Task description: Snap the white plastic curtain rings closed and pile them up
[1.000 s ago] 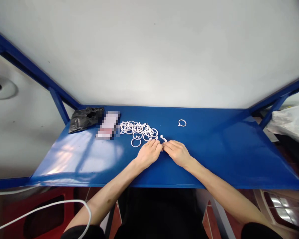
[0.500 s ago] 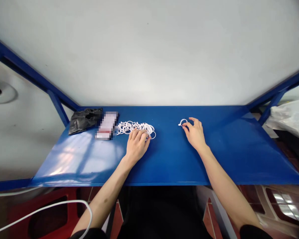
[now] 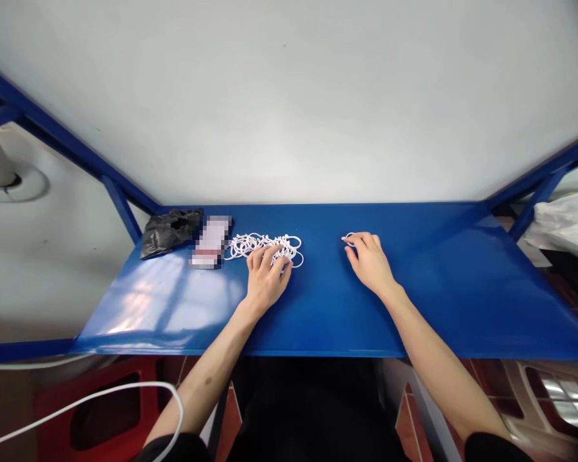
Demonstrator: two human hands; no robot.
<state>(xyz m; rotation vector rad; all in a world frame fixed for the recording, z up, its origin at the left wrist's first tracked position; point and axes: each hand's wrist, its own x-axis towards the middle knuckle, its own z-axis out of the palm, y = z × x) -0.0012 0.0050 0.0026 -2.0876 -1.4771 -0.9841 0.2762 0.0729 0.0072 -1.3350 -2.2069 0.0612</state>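
A tangled pile of thin white rings point(image 3: 243, 245) lies on the blue table point(image 3: 318, 308), left of centre. My left hand point(image 3: 267, 276) rests over the right part of the pile, its fingers bent and apart and its thumb stretched to the right. Some rings under the fingers are hidden. Farther right, my right hand point(image 3: 372, 262) has its index finger and thumb at a single white ring point(image 3: 350, 235). The fingers cover most of that ring, which has a small knob in the earlier view.
A phone-like flat object point(image 3: 210, 242), pixelated, lies left of the pile, beside a crumpled black plastic bag point(image 3: 168, 232). Blue frame bars point(image 3: 122, 202) rise at both table ends. A white cable point(image 3: 110, 389) loops near my left forearm. A red stool point(image 3: 147, 398) stands below.
My right fingers have closed down over the single ring, covering more of it. The left hand stays on the pile with little movement. The whole view has shifted slightly.
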